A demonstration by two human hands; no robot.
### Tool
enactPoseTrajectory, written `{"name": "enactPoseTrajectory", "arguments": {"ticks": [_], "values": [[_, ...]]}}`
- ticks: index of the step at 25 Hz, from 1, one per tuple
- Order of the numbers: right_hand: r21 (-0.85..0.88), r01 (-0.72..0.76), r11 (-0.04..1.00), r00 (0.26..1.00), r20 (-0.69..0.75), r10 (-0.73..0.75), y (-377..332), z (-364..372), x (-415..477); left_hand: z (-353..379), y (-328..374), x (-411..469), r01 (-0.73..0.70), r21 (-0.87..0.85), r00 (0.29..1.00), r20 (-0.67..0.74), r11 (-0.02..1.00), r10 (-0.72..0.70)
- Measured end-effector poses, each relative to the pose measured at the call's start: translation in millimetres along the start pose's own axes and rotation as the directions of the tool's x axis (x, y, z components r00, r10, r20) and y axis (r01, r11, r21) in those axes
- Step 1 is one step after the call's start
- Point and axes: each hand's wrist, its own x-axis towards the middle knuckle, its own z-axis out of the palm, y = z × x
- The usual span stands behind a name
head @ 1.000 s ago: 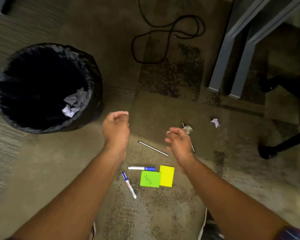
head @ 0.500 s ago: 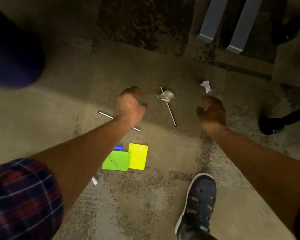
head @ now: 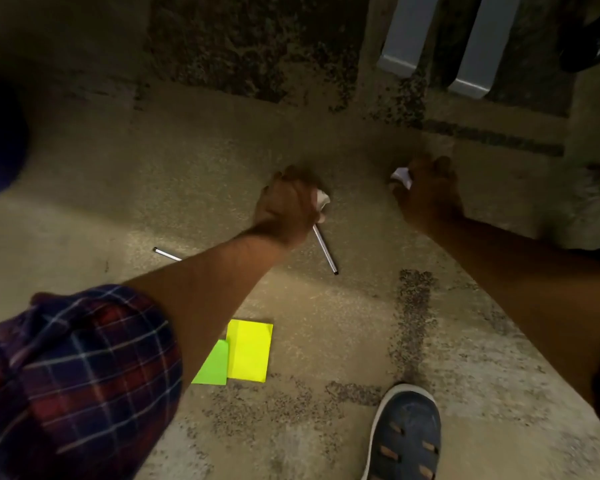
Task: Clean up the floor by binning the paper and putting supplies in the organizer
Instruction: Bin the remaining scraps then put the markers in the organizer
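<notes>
Since half a second ago your fingers have curled shut on both crumpled scraps: left hand (head: 286,206) on one paper wad (head: 323,199) atop the pen (head: 324,249), right hand (head: 428,192) on the other wad (head: 400,175), presumably for the bin.

Mottled, rough carpet (head: 326,341) is covering the floor. 2 crumpled white paper scraps (head: 323,198) are looking matt; 2 bright sticky pads (head: 250,351) smooth; the plaid sleeve (head: 73,375) is showing woven cloth.

Two paper wads (head: 323,199) (head: 401,176), two pens (head: 324,249) (head: 167,254), two sticky notes — one yellow (head: 250,351), one green (head: 213,367) — and one shoe (head: 407,434).
</notes>
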Motion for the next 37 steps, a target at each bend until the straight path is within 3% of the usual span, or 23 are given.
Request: {"name": "enactPoseTrajectory", "arguments": {"ticks": [2,4,6,8,10,12,14,18,24,28,32,37], "values": [[-0.007,-0.003,1.0,0.999,-0.035,0.002,-3,-1,0,-5,-4,-3,0.077,-0.192,0.996,-0.037,0.978,-0.085],[0.103,-0.01,0.995,0.995,-0.093,0.02,-7,-6,-8,-15,-3,-11,0.11,-0.484,0.973,-0.127,0.868,-0.194],[0.232,-0.025,0.972,0.991,-0.119,0.054,-14,-17,-25,-24,-7,-21,0.174,-0.561,0.926,-0.187,0.809,-0.329],[0.387,-0.104,0.916,0.989,-0.057,0.136,-24,-23,-45,-35,-7,-38,0.309,-0.582,0.892,-0.097,0.752,-0.441],[0.514,-0.158,0.843,0.984,0.007,0.18,-38,-29,-66,-49,-6,-59,0.343,-0.625,0.883,-0.04,0.701,-0.468],[0.56,-0.158,0.814,0.986,0.048,0.159,-62,-39,-86,-71,-7,-81,0.356,-0.735,0.872,0.038,0.577,-0.488],[0.611,-0.206,0.764,0.978,0.138,0.153,-92,-48,-105,-97,-13,-102,0.383,-0.76,0.864,0.094,0.525,-0.494],[0.535,-0.138,0.833,0.99,0.1,0.099,-151,-60,-140,-158,-48,-142,0.432,-0.602,0.853,0.031,0.672,-0.521],[0.504,-0.119,0.855,0.992,0.103,0.078,-264,-92,-186,-243,-86,-192,0.507,-0.49,0.777,-0.096,0.709,-0.622],[0.609,-0.075,0.79,0.991,0.135,-0.01,-351,-116,-209,-298,-111,-211,0.46,-0.626,0.731,-0.137,0.63,-0.669],[0.723,-0.055,0.689,0.987,0.142,-0.07,-441,-137,-216,-353,-151,-222,0.32,-0.828,0.679,-0.139,0.461,-0.721],[0.84,-0.219,0.497,0.943,0.313,-0.113,-552,-150,-211,-421,-205,-220,0.291,-0.892,0.543,-0.143,0.346,-0.827]]}}
